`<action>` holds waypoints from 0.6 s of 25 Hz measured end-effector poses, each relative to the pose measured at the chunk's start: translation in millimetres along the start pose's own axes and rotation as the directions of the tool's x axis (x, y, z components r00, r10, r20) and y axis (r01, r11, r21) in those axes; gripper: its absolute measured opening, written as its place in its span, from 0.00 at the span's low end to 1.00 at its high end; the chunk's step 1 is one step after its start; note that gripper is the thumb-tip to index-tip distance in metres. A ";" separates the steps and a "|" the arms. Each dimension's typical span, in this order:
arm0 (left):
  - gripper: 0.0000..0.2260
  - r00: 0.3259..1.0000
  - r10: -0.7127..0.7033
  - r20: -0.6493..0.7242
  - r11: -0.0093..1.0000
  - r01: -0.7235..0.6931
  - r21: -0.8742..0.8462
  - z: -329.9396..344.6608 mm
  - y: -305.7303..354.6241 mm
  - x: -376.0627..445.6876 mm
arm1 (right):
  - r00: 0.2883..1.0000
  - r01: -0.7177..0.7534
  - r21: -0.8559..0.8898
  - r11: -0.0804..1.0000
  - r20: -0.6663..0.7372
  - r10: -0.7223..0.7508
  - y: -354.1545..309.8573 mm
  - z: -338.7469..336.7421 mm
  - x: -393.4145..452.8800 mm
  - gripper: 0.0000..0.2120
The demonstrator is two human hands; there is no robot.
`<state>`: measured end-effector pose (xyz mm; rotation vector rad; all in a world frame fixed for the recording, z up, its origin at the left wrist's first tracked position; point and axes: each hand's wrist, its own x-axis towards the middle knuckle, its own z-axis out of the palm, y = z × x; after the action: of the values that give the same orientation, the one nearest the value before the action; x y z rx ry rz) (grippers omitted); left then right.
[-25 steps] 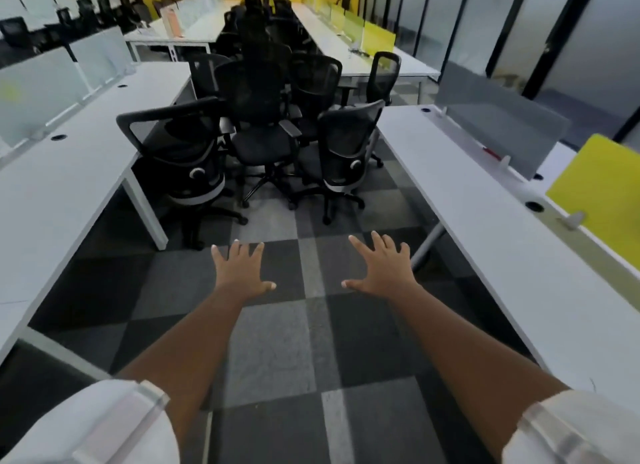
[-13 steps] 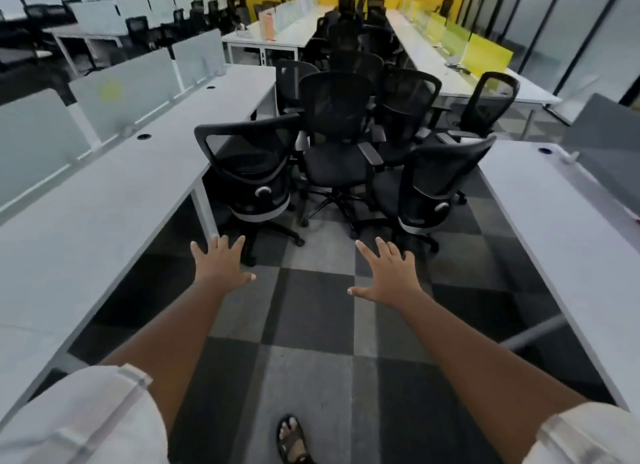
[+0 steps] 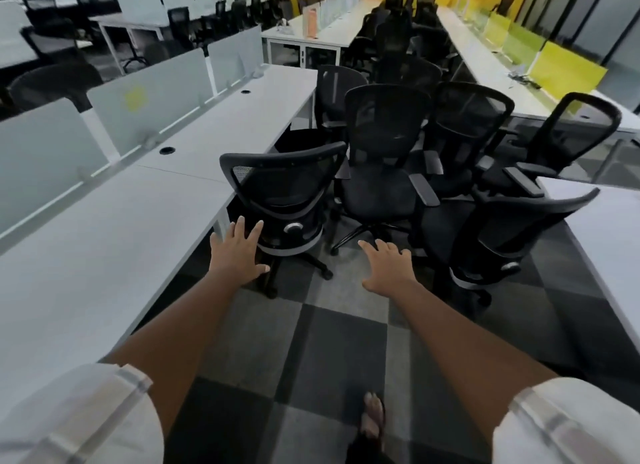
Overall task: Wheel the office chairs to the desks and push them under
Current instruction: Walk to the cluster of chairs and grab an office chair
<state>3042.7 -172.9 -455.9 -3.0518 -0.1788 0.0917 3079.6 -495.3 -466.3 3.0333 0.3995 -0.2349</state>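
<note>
Chairs (image 3: 287,193) loom nearer; right desk (image 3: 613,235) cropped.

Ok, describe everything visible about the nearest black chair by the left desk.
The nearest chair is black, with a see-through mesh back in a curved plastic frame, a round silver knob and a grey band low on the back, and a wheeled base on the checkered carpet. It stands upright, back toward the camera, beside the left desk, not tucked under. The left hand reaches toward it.

Left hand (image 3: 238,255), right hand (image 3: 386,267) outstretched (fingers spread)
</note>
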 end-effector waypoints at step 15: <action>0.54 0.982 -0.164 0.094 0.985 0.168 -0.037 -14.7 -68.4 354.9 | 0.931 0.292 -0.099 0.951 -0.200 -0.307 -15.9 -57.2 457.1 0.50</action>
<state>3387.7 -64.2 -454.9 -3.0641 -0.4467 0.2185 3519.8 -359.7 -484.2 2.9256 0.8706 0.0900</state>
